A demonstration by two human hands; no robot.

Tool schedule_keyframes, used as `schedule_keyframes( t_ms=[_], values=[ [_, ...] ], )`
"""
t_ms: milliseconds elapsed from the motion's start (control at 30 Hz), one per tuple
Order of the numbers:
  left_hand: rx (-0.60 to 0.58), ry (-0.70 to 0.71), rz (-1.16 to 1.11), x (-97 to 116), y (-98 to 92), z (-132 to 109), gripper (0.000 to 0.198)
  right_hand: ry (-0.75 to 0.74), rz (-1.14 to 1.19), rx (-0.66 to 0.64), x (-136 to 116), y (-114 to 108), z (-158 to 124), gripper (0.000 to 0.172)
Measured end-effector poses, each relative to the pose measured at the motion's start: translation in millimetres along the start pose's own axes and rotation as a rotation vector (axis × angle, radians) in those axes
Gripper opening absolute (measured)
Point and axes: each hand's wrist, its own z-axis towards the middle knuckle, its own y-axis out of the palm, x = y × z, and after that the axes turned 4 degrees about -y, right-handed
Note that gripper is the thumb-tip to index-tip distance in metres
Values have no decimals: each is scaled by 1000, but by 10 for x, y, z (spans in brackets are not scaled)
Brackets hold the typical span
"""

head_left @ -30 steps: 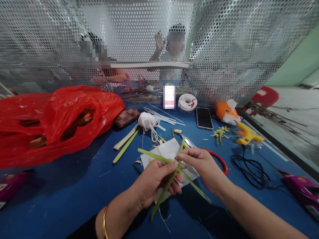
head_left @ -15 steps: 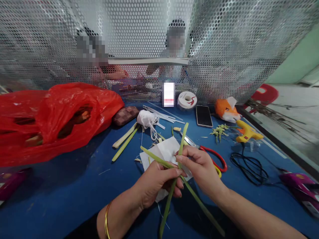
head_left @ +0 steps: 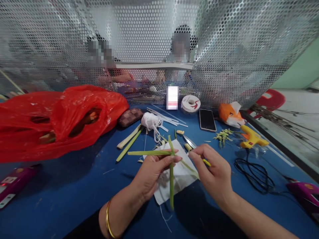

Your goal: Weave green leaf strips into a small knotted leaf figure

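Green leaf strips (head_left: 171, 182) cross one another in the middle, above a white paper (head_left: 183, 177). At the crossing, my left hand (head_left: 156, 169) pinches them between thumb and fingers. One strip points left, one up, one down toward me and one to the lower right. To the right, my right hand (head_left: 211, 169) is closed, its thumb and index finger together over the scissors (head_left: 190, 142); what it holds, if anything, is too small to make out. Thick green stalks (head_left: 128, 146) lie left of the paper.
A red plastic bag (head_left: 74, 116) fills the left. Behind the hands lie white string (head_left: 151, 121), a ribbon roll (head_left: 191, 103) and a phone (head_left: 207, 120). A yellow glue gun (head_left: 253, 137) with black cable sits right. People show behind the perforated screen (head_left: 147, 33).
The crossed strips have turned, so one now points left and another straight down. My right hand has let go of the upper strip and moved right. The view has shifted slightly.
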Motion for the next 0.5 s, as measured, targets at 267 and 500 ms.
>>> schedule_keyframes(
  t_ms=[267,500],
  values=[
    [-50,33,-78,-17,42,-28,27,153,241,-338,-35,236,-175,12],
    [-19,80,-59,-41,39,-24,28,28,250,-328,-20,242,-174,20]
  ],
)
